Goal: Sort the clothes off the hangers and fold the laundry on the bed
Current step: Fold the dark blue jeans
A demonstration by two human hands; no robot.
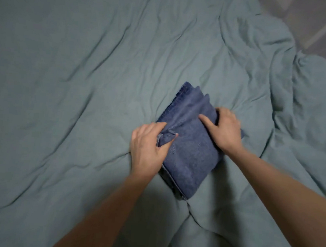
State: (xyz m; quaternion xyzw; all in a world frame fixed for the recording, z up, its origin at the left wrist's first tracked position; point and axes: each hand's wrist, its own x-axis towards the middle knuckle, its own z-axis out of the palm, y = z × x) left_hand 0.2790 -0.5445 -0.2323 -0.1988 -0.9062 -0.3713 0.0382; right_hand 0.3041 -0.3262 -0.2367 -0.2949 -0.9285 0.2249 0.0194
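I'm pinching the towel (191,142) edge with my left hand (149,143), right hand (225,130) gripping its far side; it's looking nearly folded.

You find no text, label, brand, number or sign to read here. The folded blue denim garment (191,144) shows only plain cloth and a stitched hem, with no tag or lettering visible. Around the garment, the green bed cover (74,78) is plain, unmarked fabric on every side.
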